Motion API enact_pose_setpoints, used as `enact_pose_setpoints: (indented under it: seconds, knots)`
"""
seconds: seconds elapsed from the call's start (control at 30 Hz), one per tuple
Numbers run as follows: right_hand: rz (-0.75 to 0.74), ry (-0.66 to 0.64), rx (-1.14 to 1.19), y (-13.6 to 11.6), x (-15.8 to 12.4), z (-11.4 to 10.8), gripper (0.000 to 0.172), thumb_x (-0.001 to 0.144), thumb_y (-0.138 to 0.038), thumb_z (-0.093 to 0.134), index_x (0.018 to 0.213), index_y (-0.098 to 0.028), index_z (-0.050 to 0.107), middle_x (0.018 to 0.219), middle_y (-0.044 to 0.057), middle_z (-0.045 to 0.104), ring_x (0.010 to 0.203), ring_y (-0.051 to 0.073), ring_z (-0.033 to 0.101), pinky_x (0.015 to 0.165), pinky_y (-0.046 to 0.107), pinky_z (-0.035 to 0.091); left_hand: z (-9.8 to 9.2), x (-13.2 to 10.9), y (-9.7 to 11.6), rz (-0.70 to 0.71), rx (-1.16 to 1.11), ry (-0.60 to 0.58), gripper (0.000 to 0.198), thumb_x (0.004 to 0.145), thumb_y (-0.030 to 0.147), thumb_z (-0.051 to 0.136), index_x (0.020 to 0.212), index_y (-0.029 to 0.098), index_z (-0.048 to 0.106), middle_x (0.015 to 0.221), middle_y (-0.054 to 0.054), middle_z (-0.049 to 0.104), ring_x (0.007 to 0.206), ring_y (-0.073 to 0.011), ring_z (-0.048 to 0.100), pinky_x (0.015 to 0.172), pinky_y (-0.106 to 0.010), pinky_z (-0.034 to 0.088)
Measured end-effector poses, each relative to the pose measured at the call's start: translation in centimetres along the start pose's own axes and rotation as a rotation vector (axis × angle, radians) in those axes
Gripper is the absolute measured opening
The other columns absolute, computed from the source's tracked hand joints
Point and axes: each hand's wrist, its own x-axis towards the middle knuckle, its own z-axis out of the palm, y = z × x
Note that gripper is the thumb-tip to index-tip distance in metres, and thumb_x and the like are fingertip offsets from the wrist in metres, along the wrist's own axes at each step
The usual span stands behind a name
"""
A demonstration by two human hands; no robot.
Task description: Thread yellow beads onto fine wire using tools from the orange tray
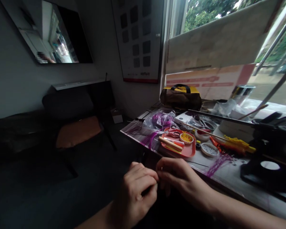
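Both hands meet in front of me, off the near edge of the table [231, 187]. My left hand [139, 187] has its fingers curled and its thumb pressed to the index finger. Against its fingertips, the fingers of my right hand [178, 175] are bent into a pinch. Whatever lies between them is too small and dark to make out. Just beyond the hands, a red tray [189, 152] holds scissors [173, 133], pen-like sticks [171, 144] and a small bowl of yellow bits [186, 138].
Purple strands [219, 165] lie near the table edge beside a bowl of pale beads [209, 149]. A plastic bag with purple material [160, 120], a yellow-black tool bag [181, 95] and a black stand [271, 165] are on the table. A chair [78, 132] stands at left.
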Motion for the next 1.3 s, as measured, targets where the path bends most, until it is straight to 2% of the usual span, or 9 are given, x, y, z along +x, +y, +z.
enact_pose_setpoints:
  seconds: [0.3, 0.37, 0.53, 0.67, 0.77, 0.97, 1.1, 1.2, 1.3]
  knots:
    - [0.098, -0.016, 0.022, 0.7, 0.5, 0.2, 0.031, 0.075, -0.047, 0.056, 0.074, -0.017, 0.047, 0.05, -0.006, 0.051, 0.037, 0.008, 0.047, 0.035, 0.018, 0.04, 0.5, -0.9, -0.1, 0.07, 0.017, 0.021, 0.018, 0.074, -0.002, 0.05, 0.072, 0.014, 0.058, 0.074, -0.004, 0.067, 0.064, -0.0133, 0.053, 0.07, -0.031, 0.039]
    - [-0.083, 0.02, -0.263, 0.5, 0.1, 0.0, 0.019, 0.083, -0.035, 0.048, 0.076, -0.017, 0.048, 0.055, -0.003, 0.053, 0.043, 0.009, 0.051, 0.041, 0.02, 0.044, 0.4, -0.7, 0.0, -0.159, -0.122, -0.037, 0.018, 0.073, 0.001, 0.051, 0.067, 0.016, 0.059, 0.072, -0.002, 0.067, 0.065, -0.0135, 0.055, 0.071, -0.031, 0.039]
    - [-1.044, -0.168, -1.236, 0.0, -1.1, -1.1, 0.024, 0.087, -0.007, 0.035, 0.091, -0.009, 0.059, 0.064, 0.005, 0.063, 0.056, 0.015, 0.059, 0.085, 0.038, 0.049, 0.3, 0.0, -0.4, -1.153, -0.903, -0.084, 0.006, 0.057, 0.01, 0.062, 0.059, 0.016, 0.061, 0.063, 0.002, 0.064, 0.063, -0.0121, 0.055, 0.063, -0.023, 0.04]
    - [-1.213, -0.205, -1.423, 0.2, -1.3, -1.4, 0.03, 0.088, -0.006, 0.032, 0.094, -0.004, 0.061, 0.068, 0.009, 0.066, 0.058, 0.017, 0.061, 0.089, 0.036, 0.047, 0.9, -0.2, -0.8, -1.366, -1.208, -0.065, 0.008, 0.05, 0.01, 0.062, 0.056, 0.014, 0.06, 0.06, 0.003, 0.061, 0.055, -0.007, 0.049, 0.06, -0.019, 0.037]
    - [-1.006, -0.182, -1.228, 0.7, -1.1, -1.1, 0.038, 0.091, -0.011, 0.024, 0.085, -0.007, 0.062, 0.062, 0.007, 0.062, 0.053, 0.015, 0.057, 0.078, 0.036, 0.051, 1.1, -0.3, -0.4, -1.231, -1.083, -0.066, 0.005, 0.057, 0.013, 0.062, 0.06, 0.015, 0.06, 0.065, 0.001, 0.062, 0.061, -0.0098, 0.053, 0.064, -0.022, 0.04]
    - [-0.006, -0.032, -0.121, 1.4, 0.3, 0.1, 0.023, 0.08, -0.037, 0.053, 0.075, -0.015, 0.052, 0.053, -0.003, 0.052, 0.041, 0.007, 0.047, 0.038, 0.018, 0.04, 1.0, -1.5, 0.2, -0.208, -0.074, 0.069, 0.019, 0.075, 0.002, 0.05, 0.068, 0.017, 0.059, 0.08, -0.004, 0.059, 0.076, -0.0152, 0.052, 0.071, -0.028, 0.042]
    - [0.179, -0.099, 0.209, 1.4, 1.2, 0.4, 0.025, 0.067, -0.037, 0.062, 0.069, -0.015, 0.05, 0.044, -0.005, 0.051, 0.034, 0.007, 0.044, 0.033, 0.017, 0.04, 1.0, -2.3, -0.3, 0.16, 0.186, 0.079, 0.016, 0.079, 0.0, 0.051, 0.085, 0.012, 0.06, 0.085, -0.007, 0.067, 0.077, -0.0166, 0.053, 0.074, -0.032, 0.04]
    - [0.162, -0.079, 0.117, 1.1, 0.9, 0.2, 0.019, 0.072, -0.034, 0.054, 0.071, -0.016, 0.049, 0.046, -0.005, 0.051, 0.036, 0.007, 0.045, 0.034, 0.017, 0.04, 0.5, -1.7, -0.3, 0.158, 0.144, 0.031, 0.015, 0.078, 0.001, 0.052, 0.08, 0.012, 0.061, 0.079, -0.006, 0.069, 0.071, -0.0157, 0.054, 0.073, -0.033, 0.039]
    - [-0.222, -0.071, -0.414, 0.5, 0.0, -0.3, 0.011, 0.08, -0.025, 0.047, 0.078, -0.015, 0.051, 0.058, 0.0, 0.055, 0.048, 0.011, 0.052, 0.047, 0.023, 0.049, 0.0, -0.7, -0.3, -0.312, -0.258, -0.126, 0.015, 0.073, 0.006, 0.054, 0.063, 0.015, 0.059, 0.069, -0.003, 0.066, 0.066, -0.0145, 0.054, 0.067, -0.029, 0.039]
